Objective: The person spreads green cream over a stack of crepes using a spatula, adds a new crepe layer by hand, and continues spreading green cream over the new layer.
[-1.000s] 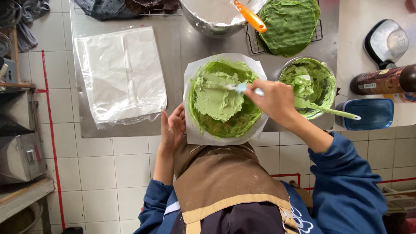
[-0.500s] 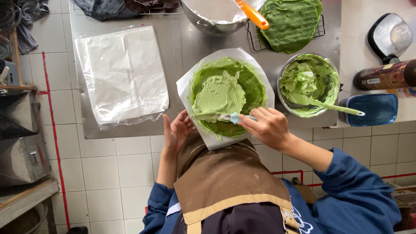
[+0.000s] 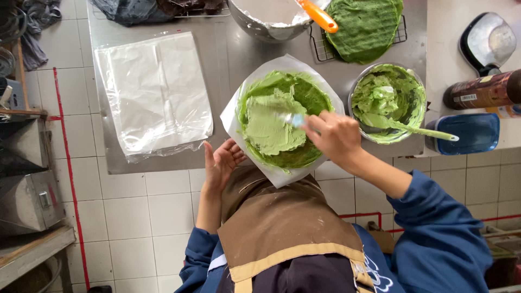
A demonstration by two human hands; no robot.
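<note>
A round green crepe [image 3: 312,97] lies on a white paper sheet [image 3: 239,116] at the steel table's front edge, partly covered with pale green cream [image 3: 268,127]. My right hand [image 3: 334,138] grips a small spatula [image 3: 293,119] whose blade rests on the cream. My left hand [image 3: 220,163] is open, fingers spread, touching the paper's lower left edge.
A steel bowl of green cream [image 3: 388,100] with a green spatula [image 3: 418,130] stands right of the crepe. Behind are a stack of green crepes on a rack [image 3: 363,24], a bowl of white cream [image 3: 271,16] with an orange-handled tool, and plastic sheets [image 3: 154,92] at left.
The paper with the crepe has turned under my left hand. My right hand moved up from the near edge toward the crepe's middle, dragging the spatula through the cream.
</note>
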